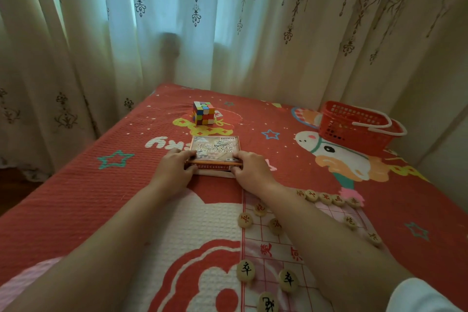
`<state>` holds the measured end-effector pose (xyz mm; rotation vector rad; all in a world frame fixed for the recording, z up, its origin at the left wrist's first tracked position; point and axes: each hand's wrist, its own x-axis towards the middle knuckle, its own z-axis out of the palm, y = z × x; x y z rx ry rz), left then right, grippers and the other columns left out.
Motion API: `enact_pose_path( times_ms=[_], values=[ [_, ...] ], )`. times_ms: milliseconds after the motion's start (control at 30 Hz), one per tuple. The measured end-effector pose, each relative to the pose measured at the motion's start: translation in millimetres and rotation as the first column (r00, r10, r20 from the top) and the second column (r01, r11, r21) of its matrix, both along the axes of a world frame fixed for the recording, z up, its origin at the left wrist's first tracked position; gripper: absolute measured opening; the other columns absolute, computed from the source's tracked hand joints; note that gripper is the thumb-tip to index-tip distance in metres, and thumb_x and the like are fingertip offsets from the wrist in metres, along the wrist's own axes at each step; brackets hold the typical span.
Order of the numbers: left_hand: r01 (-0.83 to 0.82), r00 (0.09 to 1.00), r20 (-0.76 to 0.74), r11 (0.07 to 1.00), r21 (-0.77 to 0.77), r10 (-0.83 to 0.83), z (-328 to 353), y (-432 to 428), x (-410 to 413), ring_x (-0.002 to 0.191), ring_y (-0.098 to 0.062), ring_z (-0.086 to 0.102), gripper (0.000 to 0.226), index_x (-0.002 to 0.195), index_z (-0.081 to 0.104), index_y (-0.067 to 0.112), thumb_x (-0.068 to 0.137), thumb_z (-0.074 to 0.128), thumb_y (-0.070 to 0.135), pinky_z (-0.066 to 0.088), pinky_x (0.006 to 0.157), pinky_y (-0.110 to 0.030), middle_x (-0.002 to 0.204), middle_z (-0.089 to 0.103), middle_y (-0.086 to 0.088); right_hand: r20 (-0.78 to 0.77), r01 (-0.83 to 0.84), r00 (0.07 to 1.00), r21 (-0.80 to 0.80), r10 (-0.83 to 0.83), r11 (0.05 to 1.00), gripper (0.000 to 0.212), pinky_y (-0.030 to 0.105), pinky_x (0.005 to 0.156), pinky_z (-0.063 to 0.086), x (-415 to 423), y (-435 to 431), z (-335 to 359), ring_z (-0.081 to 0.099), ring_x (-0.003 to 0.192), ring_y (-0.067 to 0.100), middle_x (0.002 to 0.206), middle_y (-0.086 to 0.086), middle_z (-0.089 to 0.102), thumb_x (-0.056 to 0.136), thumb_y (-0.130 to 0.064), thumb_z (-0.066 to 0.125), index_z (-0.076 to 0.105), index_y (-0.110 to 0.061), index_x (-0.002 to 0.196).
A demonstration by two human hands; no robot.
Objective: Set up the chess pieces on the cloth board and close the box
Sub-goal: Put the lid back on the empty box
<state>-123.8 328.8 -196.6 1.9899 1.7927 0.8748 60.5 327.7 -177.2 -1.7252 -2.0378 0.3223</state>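
- One bed (76, 185) with a red patterned cover carries every item; pale curtains (228, 33) hang behind its far edge.
- Left hand (174, 167): it holds the near-left corner of the box (215, 147), fingers curled over the top and thumb against the near side.
- Multicoloured puzzle cube (203, 113): it stands beyond the box, well apart from both hands.
- Box: flat and printed, it lies on the bed directly between the two hands, with its near edge facing the person. The lid sits on the base. A thin orange line shows along the near edge, and whether the lid is fully seated cannot be told.
- Right hand (250, 168): it holds the near-right corner of the box in the same way, fingers on top and thumb on the near side.
- Cloth board (263, 240): it lies nearer than the box, partly under the right forearm.
- Chess pieces (326, 197): red-marked discs sit in a row along the board's far edge, with others spaced nearer. Black-marked discs lie at the near end.
- Red basket (354, 124) with white handles: it stands at the far right, well apart from the box.
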Motion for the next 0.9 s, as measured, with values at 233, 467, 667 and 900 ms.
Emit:
enact_pose_path(
  times_ms=[233, 467, 667, 900],
  values=[
    [0.04, 0.999, -0.023, 0.999, -0.01, -0.04, 2, -2, 3, 0.114, -0.023, 0.046, 0.049, 0.135, 0.046, 0.017, 0.088, 0.059, 0.023, 0.034, 0.093, -0.027, 0.125, 0.049, -0.009, 0.084, 0.018, 0.996, 0.022, -0.019, 1.0, 0.026, 0.03, 0.08, 0.043, 0, 0, -2, 0.053, 0.1, 0.026, 0.107, 0.012, 0.058, 0.087, -0.016, 0.052, 0.059, -0.009, 0.111],
    [0.059, 0.996, -0.069, 0.998, -0.003, -0.059, 3, -4, 7, 0.116, -0.024, 0.045, 0.053, 0.136, 0.045, 0.017, 0.086, 0.062, 0.023, 0.037, 0.096, -0.029, 0.128, 0.047, -0.01, 0.189, 0.007, 0.982, -0.005, -0.006, 1.0, 0.025, 0.027, 0.072, 0.04, 6, 1, -2, 0.055, 0.096, 0.025, 0.103, 0.009, 0.062, 0.083, -0.017, 0.051, 0.061, -0.01, 0.106],
    [0.063, 0.995, -0.075, 0.998, 0.029, -0.061, 3, -6, 6, 0.113, -0.024, 0.047, 0.051, 0.131, 0.05, 0.013, 0.083, 0.066, 0.021, 0.038, 0.093, -0.028, 0.125, 0.048, -0.01, 0.253, -0.062, 0.966, -0.001, 0.06, 0.998, 0.026, 0.027, 0.071, 0.042, 12, 1, 4, 0.057, 0.095, 0.024, 0.101, 0.006, 0.065, 0.08, -0.022, 0.059, 0.063, -0.012, 0.104],
    [0.07, 0.992, -0.106, 0.997, 0.034, -0.066, 3, -4, 7, 0.111, -0.023, 0.048, 0.05, 0.127, 0.053, 0.014, 0.08, 0.069, 0.023, 0.04, 0.091, -0.029, 0.123, 0.049, -0.009, 0.358, -0.089, 0.931, 0.031, 0.072, 0.996, 0.02, 0.03, 0.07, 0.044, 12, 2, 5, 0.057, 0.093, 0.026, 0.1, 0.009, 0.063, 0.08, -0.015, 0.058, 0.061, -0.009, 0.099]
  ],
)
